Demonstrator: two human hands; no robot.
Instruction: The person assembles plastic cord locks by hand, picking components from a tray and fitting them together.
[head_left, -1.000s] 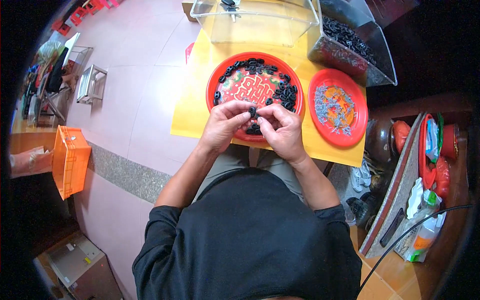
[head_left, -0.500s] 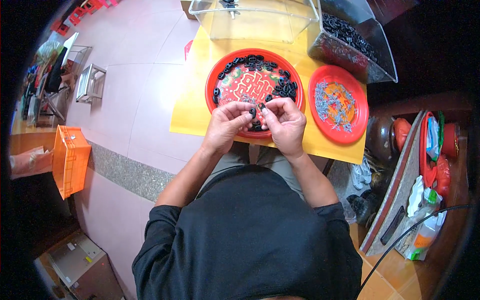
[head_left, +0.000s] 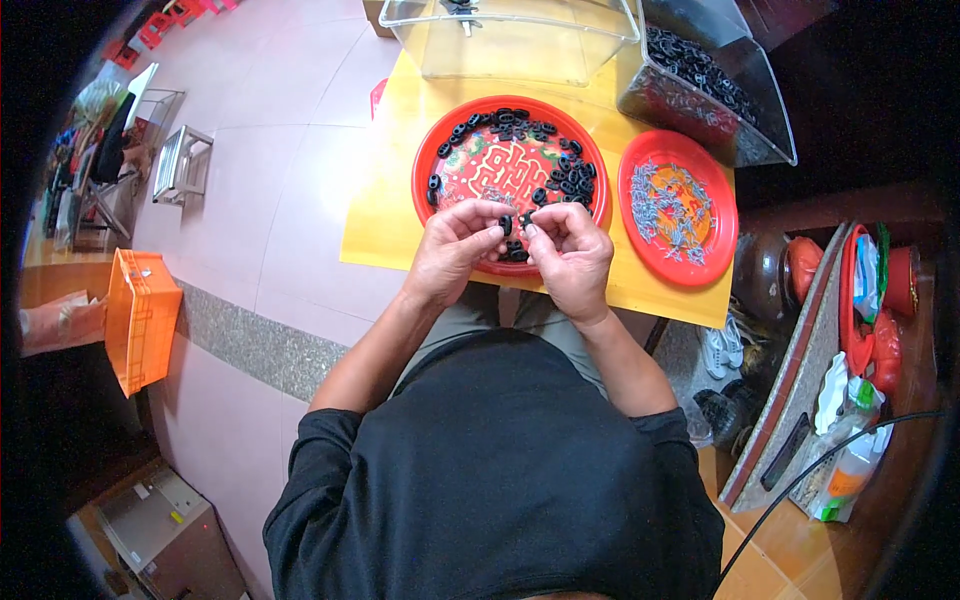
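Note:
Over the near rim of a round red tray (head_left: 420, 165), my two hands meet almost fingertip to fingertip. Thumb and fingers of my left hand (head_left: 456, 244) pinch a small black oval plastic piece (head_left: 505, 225). My right hand (head_left: 572, 250) pinches another small dark piece (head_left: 527, 217) just beside it; its exact kind is too small to make out. Many like black pieces (head_left: 570, 180) lie around the inside of the tray. To the right, a red plate (head_left: 645, 257) carries a scatter of small grey metal-looking parts (head_left: 670, 210).
Tray and plate rest on a yellow tabletop (head_left: 378, 225). Behind them stand a clear plastic bin (head_left: 500, 50) and another bin (head_left: 740, 140) filled with black pieces. An orange crate (head_left: 145, 320) and a metal stool (head_left: 182, 165) are on the left. A cluttered shelf (head_left: 785, 400) stands at the right.
The small dark piece in my right fingers has turned slightly and dropped a little. My left hand keeps its pinch on the black piece nearly unmoved.

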